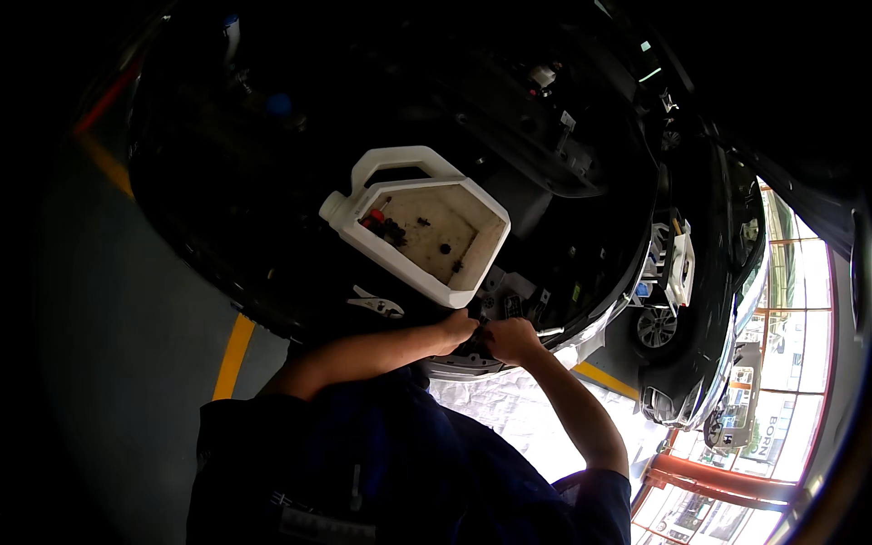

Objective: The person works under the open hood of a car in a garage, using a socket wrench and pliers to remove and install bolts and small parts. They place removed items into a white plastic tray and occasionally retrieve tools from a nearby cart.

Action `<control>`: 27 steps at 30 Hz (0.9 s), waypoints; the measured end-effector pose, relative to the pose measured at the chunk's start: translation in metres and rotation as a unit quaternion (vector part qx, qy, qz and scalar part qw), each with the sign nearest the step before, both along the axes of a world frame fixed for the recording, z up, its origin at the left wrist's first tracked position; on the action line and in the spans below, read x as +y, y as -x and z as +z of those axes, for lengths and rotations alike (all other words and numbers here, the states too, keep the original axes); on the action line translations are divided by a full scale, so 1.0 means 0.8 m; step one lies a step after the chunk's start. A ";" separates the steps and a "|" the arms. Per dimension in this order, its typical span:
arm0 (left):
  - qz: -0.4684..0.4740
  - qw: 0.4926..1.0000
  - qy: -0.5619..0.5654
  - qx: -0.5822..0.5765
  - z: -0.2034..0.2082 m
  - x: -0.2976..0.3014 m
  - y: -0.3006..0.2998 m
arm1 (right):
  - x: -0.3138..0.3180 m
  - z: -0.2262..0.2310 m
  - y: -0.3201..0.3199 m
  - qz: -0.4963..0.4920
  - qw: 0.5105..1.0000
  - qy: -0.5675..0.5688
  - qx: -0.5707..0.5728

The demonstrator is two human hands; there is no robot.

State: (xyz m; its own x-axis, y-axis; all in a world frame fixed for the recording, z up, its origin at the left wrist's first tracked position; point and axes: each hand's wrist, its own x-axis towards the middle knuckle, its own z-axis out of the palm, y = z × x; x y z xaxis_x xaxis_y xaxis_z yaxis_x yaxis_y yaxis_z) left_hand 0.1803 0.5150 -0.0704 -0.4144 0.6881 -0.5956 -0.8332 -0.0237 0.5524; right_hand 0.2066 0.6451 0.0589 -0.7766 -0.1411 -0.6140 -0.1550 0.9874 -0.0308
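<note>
Panel (463, 363) at the front edge of an open engine bay (522, 200), dark grey with a paler rim, its inner part in deep shadow; I see it at the lower middle of my head view, directly under the person's two hands. Just beyond it, resting over the bay, lies a white jug (400, 271) on its side, one broad face cut away so that it forms a shallow tray; its neck points left and its looped handle lies along the far side. The off-white inside is smudged, and I make out a red piece (376, 216) and a cluster of small dark parts (394, 233) toward the neck end, with further dark bits scattered over the bottom. A pale tool (374, 302), its exact kind unclear to me, lies just beside the jug's near wall. The left hand (457, 331) is curled, fingertips drawn together and turned inward; the right hand (512, 341) is likewise mostly closed, its fingers bent toward the left across a narrow gap. Both are at the panel's inner side, near each other; whether either grips a small part there I cannot tell, since shadow and the fingers themselves hide the spot.
</note>
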 end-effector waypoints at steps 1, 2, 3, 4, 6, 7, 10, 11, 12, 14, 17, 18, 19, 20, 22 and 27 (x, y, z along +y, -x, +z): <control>-0.002 1.000 -0.006 -0.004 0.001 0.000 -0.001 | -0.006 -0.002 -0.006 -0.041 0.999 -0.004 0.026; -0.004 1.000 -0.012 -0.008 0.007 -0.002 0.002 | -0.012 -0.005 -0.016 -0.082 0.995 -0.007 0.053; 0.001 1.000 -0.009 -0.005 0.013 -0.003 0.005 | -0.016 -0.007 -0.021 -0.123 0.989 -0.011 0.080; 0.006 1.000 -0.005 -0.003 0.019 -0.005 0.007 | -0.017 -0.008 -0.022 -0.156 0.984 0.001 0.090; 0.001 1.000 -0.006 0.003 0.011 -0.004 0.003 | -0.021 -0.007 -0.022 -0.188 0.977 0.009 0.098; 0.002 1.000 -0.009 0.000 0.007 -0.003 -0.001 | -0.022 -0.007 -0.023 -0.204 0.974 0.013 0.102; 0.019 1.000 -0.001 -0.005 0.011 -0.001 -0.001 | -0.028 -0.010 -0.026 -0.271 0.958 0.000 0.098; 0.018 1.000 0.003 0.006 0.010 0.000 -0.002 | -0.029 -0.010 -0.026 -0.292 0.951 0.003 0.098; 0.017 1.000 0.008 0.016 0.010 0.000 -0.002 | -0.031 -0.010 -0.027 -0.313 0.945 0.006 0.098; 0.018 0.999 0.011 0.032 0.001 0.004 -0.005 | -0.034 -0.013 -0.028 -0.353 0.930 -0.001 0.100; 0.019 0.999 0.010 0.038 -0.020 0.011 -0.007 | -0.040 -0.019 -0.024 -0.403 0.909 -0.020 0.107; 0.017 0.999 0.013 0.031 -0.020 0.010 -0.006 | -0.044 -0.018 -0.022 -0.416 0.903 -0.018 0.108; 0.015 0.999 0.016 0.024 -0.020 0.008 -0.004 | -0.045 -0.017 -0.020 -0.428 0.897 -0.015 0.108; 0.027 1.000 -0.006 0.003 -0.013 0.006 -0.004 | -0.040 -0.018 -0.021 -0.403 0.908 -0.003 0.109; 0.010 1.000 -0.018 -0.005 -0.016 0.010 -0.008 | -0.019 -0.013 -0.030 -0.335 0.936 0.059 0.087; -0.012 1.000 0.023 0.016 -0.037 0.012 -0.009 | 0.016 0.038 -0.011 -0.268 0.938 0.108 0.191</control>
State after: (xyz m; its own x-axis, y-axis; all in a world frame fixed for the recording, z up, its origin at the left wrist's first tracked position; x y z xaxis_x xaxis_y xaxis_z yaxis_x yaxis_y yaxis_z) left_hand 0.1876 0.5246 -0.0997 -0.4177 0.6708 -0.6128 -0.8150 0.0215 0.5791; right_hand 0.2155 0.6577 0.0896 -0.9291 0.2436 -0.2783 0.3215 0.9039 -0.2822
